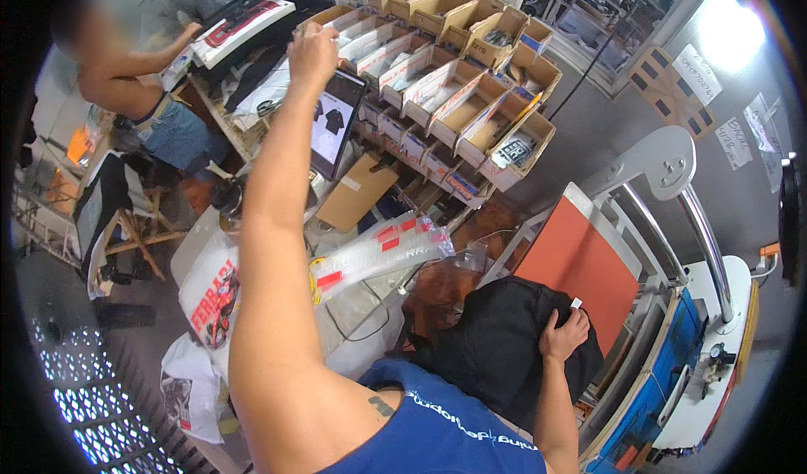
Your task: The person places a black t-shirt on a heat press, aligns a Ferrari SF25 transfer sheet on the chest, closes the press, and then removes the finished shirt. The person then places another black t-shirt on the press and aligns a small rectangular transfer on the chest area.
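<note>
My left hand reaches far forward on a raised arm to the left end of the cardboard bins. Its fingers are curled together, and what they hold, if anything, is too small to name. Just below this hand stands a tablet with dark T-shirts on its screen. My right hand grips the upper edge of a black garment, beside a small white tag. The cloth is bunched, hangs toward my body and covers the near part of a red-orange press pad.
A heat press with chrome bars rises at the right. Plastic-wrapped printed sheets and a white printed shirt lie on the table before me. Brown cardboard leans below the tablet. Another person works at the far left.
</note>
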### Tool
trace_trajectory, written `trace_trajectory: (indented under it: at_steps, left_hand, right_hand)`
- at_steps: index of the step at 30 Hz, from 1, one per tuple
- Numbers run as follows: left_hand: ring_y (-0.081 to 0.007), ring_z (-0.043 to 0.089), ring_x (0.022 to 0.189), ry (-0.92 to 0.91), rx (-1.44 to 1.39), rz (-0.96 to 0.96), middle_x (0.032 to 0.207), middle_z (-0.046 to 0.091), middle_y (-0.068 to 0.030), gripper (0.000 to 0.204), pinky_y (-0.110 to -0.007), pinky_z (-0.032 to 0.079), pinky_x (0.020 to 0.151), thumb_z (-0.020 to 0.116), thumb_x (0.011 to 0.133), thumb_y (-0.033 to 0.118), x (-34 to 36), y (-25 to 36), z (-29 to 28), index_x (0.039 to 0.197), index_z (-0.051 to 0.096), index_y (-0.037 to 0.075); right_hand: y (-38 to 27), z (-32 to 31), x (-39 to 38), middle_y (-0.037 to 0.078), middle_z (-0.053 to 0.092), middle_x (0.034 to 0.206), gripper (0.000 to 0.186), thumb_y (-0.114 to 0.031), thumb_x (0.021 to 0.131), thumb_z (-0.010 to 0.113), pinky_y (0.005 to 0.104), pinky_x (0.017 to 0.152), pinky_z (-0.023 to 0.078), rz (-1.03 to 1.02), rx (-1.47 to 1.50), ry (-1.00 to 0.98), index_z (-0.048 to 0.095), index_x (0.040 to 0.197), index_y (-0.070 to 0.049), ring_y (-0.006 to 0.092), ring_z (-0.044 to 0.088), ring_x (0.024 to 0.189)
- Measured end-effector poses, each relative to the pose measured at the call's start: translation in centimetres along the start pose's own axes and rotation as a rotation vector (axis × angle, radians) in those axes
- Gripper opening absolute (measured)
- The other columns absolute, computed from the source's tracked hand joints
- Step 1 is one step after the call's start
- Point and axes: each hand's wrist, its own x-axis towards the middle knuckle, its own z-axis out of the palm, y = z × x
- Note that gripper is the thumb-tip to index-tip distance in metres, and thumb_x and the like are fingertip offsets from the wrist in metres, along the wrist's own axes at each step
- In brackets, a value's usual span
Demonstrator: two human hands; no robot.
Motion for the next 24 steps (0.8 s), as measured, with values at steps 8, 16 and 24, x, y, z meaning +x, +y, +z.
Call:
trace_trajectory:
  at_steps: [8,16,24]
  left_hand:
    - [-0.0316,0.052,0.134,-0.339,0.276,0.098,0.141,0.055,-0.0079,0.027,-0.048,0.046,0.108,0.074,0.085,0.012,7.0,-2.4,7.2,0.111,0.077,0.019]
    - [-0.0212,0.071,0.09,-0.393,-0.427,-0.271,0.099,0.077,-0.0102,0.032,-0.038,0.054,0.085,0.08,0.084,0.034,9.9,-3.7,3.9,0.097,0.077,0.005]
    - [-0.02,0.062,0.116,-0.458,-1.899,0.15,0.13,0.066,-0.0128,0.019,-0.035,0.047,0.101,0.074,0.085,0.014,-4.5,7.2,-5.2,0.078,0.059,0.005]
  right_hand:
    - [0.0,0.0,0.0,0.02,0.057,0.128,0.046,-0.032,0.089,0.071,0.0528,0.104,0.037,-0.019,0.012,0.047,0.058,0.121,-0.002,0.0401,0.049,0.123]
    - [0.4,0.2,-0.1,0.018,0.058,0.126,0.046,-0.032,0.087,0.072,0.0524,0.103,0.038,-0.014,0.043,0.071,0.059,0.12,-0.003,0.0404,0.05,0.122]
    - [0.2,-1.6,0.6,0.019,0.06,0.126,0.044,-0.026,0.084,0.076,0.0497,0.104,0.041,-0.046,0.281,0.169,0.065,0.119,-0.002,0.0411,0.055,0.12]
